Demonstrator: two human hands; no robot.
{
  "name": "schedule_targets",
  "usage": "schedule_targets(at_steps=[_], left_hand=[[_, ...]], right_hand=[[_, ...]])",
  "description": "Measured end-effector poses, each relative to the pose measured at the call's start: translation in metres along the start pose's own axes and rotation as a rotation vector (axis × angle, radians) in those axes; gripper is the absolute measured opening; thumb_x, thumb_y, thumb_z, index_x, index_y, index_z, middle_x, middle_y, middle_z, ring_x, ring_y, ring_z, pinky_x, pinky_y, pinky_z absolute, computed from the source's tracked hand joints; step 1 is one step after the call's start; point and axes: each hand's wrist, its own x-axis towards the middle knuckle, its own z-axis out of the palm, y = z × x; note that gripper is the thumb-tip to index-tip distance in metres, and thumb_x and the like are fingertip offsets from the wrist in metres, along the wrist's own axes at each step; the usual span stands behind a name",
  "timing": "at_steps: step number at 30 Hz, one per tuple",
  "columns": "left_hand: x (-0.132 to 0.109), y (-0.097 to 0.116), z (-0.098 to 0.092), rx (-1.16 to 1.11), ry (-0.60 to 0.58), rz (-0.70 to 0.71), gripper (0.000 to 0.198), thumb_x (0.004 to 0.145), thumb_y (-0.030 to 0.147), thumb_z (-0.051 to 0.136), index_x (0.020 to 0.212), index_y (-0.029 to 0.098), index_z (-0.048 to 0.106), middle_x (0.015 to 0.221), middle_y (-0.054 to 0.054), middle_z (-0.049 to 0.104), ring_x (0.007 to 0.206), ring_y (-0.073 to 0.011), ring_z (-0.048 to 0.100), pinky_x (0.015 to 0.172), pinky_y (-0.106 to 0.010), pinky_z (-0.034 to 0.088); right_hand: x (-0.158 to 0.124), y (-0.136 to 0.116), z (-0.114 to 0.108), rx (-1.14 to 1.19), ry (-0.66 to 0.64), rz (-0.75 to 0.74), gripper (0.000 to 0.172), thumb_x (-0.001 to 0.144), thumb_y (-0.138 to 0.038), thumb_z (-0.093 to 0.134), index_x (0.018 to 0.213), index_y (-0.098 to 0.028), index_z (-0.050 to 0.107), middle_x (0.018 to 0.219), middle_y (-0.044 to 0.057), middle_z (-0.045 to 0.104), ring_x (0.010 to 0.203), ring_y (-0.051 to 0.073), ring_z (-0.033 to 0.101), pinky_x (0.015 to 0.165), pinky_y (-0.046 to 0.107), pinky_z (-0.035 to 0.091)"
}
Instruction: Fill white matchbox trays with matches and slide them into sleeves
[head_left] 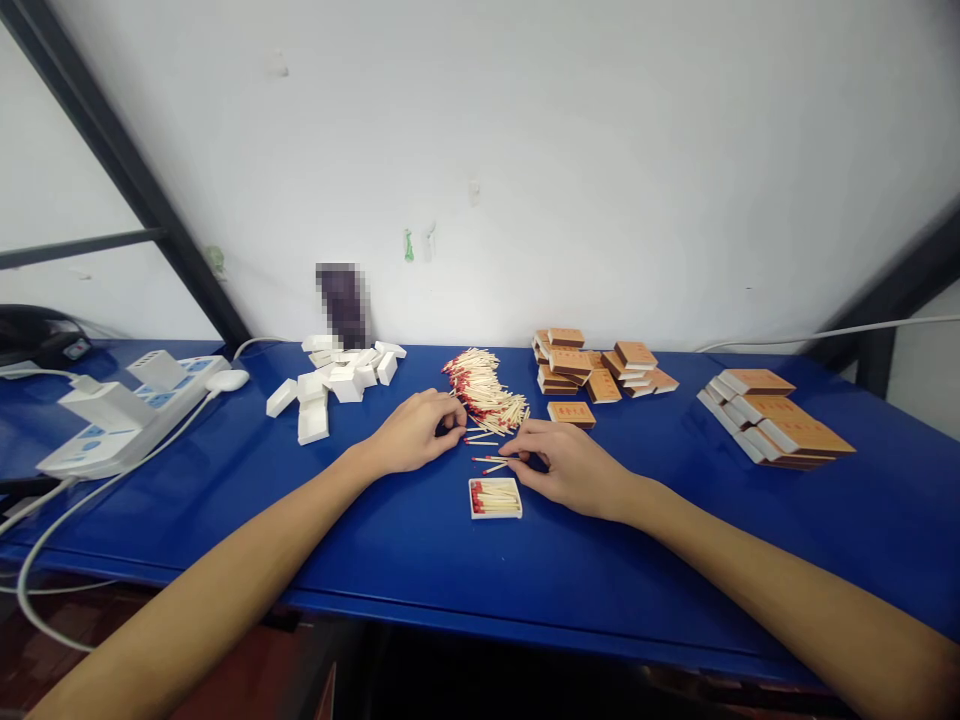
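My left hand (424, 430) rests on the table at the near left side of a heap of matchsticks (487, 390) with red heads. Its fingers are curled and the thumb lies close to the index finger; whatever may be between the tips is too small to make out. My right hand (570, 465) pinches the right ends of a few loose matchsticks (491, 460) with thumb and fingertips. Just below these is a white matchbox tray (496, 517), partly filled with matchsticks whose heads point left.
White empty trays (345, 383) are piled at the back left. Orange matchbox sleeves (570, 362) lie behind my right hand, and stacked matchboxes (787, 420) stand at the right. A power strip (112, 440) with cables occupies the left side of the blue table (405, 560).
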Motion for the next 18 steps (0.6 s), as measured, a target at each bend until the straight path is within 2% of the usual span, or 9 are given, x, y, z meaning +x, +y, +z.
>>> schedule_targets(at_steps=[5,12,18], left_hand=[[0.000,0.005,-0.004,0.024,-0.047,0.057,0.018,0.093,0.022,0.046,0.091,0.018,0.064,0.086,-0.003,0.061,0.082,-0.0176,0.052,0.078,-0.032,0.041],[-0.002,0.009,-0.006,0.003,-0.078,0.080,0.024,0.094,0.030,0.051,0.099,0.020,0.072,0.094,-0.005,0.060,0.091,-0.0192,0.054,0.083,-0.034,0.042],[-0.003,0.014,-0.006,0.030,-0.103,0.119,0.027,0.096,0.035,0.051,0.102,0.022,0.074,0.096,-0.006,0.060,0.092,-0.0202,0.054,0.082,-0.035,0.042]], right_hand=[[-0.002,0.001,-0.001,0.007,0.008,0.018,0.019,0.087,-0.019,0.056,0.096,-0.019,0.072,0.079,0.003,0.064,0.066,0.013,0.055,0.061,0.026,0.041],[-0.002,-0.001,-0.004,-0.045,0.019,0.044,0.008,0.083,-0.018,0.059,0.084,-0.018,0.067,0.080,0.003,0.062,0.070,0.014,0.055,0.062,0.026,0.041],[-0.001,-0.002,-0.003,-0.054,0.006,0.039,0.007,0.085,-0.017,0.059,0.080,-0.018,0.065,0.079,0.002,0.061,0.070,0.014,0.054,0.062,0.026,0.039]])
